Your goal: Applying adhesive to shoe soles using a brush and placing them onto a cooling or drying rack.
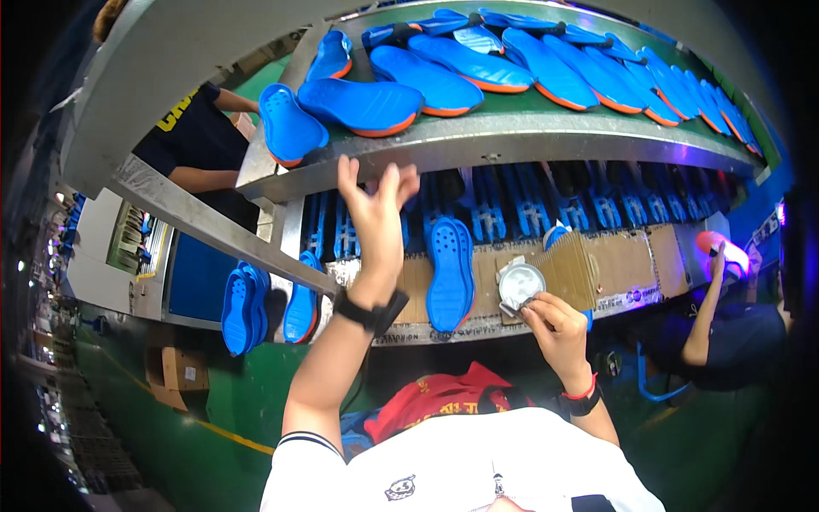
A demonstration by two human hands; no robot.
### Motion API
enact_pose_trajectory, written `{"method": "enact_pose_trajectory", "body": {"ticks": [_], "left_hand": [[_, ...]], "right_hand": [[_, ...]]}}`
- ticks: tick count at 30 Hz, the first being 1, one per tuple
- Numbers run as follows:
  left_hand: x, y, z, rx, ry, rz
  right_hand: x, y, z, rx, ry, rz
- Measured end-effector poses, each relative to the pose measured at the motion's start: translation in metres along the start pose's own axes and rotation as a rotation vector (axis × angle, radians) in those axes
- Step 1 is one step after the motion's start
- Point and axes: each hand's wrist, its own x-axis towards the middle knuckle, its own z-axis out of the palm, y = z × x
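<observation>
1. I see the left hand (pixel 375 205) raised just on the near side of the conveyor's metal rail (pixel 478 147); its grip is released, fingers spread, palm bare.
2. My right hand (pixel 560 331) is lower and to the right, its grip pinching the near rim of a round grey dish (pixel 521 282) between thumb and fingers.
3. That dish is above the right part of the cardboard-covered tabletop (pixel 623 260); I cannot tell whether it touches the surface. A folded cardboard piece (pixel 570 271) is just beside it, to the right.
4. Between my hands, a perforated blue shoe sole (pixel 450 273) lies lengthwise on the tabletop.
5. On the far side, blue soles with orange edges (pixel 461 68) crowd the green conveyor belt.
6. At far right, a co-worker's hand (pixel 721 256) holds a brightly lit sole (pixel 730 246).
</observation>
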Motion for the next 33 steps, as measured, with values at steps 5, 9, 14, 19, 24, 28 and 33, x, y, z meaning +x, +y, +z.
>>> {"method": "enact_pose_trajectory", "body": {"ticks": [5,9,14,19,24,28,33], "left_hand": [[-0.106,-0.095,-0.115,0.924,-0.336,-0.316],[-0.152,-0.156,-0.170,1.030,-0.354,-0.485],[-0.141,-0.172,-0.175,0.932,-0.543,-0.747],[-0.141,-0.111,-0.150,0.143,-0.171,-0.932],[-0.149,-0.044,-0.101,0.216,-0.214,-0.625],[-0.142,-0.018,-0.074,0.374,-0.264,-0.365],[-0.142,-0.002,-0.059,0.458,-0.233,-0.288]], "right_hand": [[-0.010,0.016,-0.003,-0.025,0.016,0.038],[-0.017,0.023,0.002,-0.027,-0.008,0.111],[-0.021,0.026,0.008,-0.031,-0.037,0.115],[-0.019,0.023,0.009,-0.030,-0.051,0.120],[-0.016,0.011,0.014,0.073,-0.100,0.070],[-0.009,-0.002,0.026,0.135,-0.139,-0.109],[0.002,-0.010,0.037,0.081,-0.155,-0.244]]}}
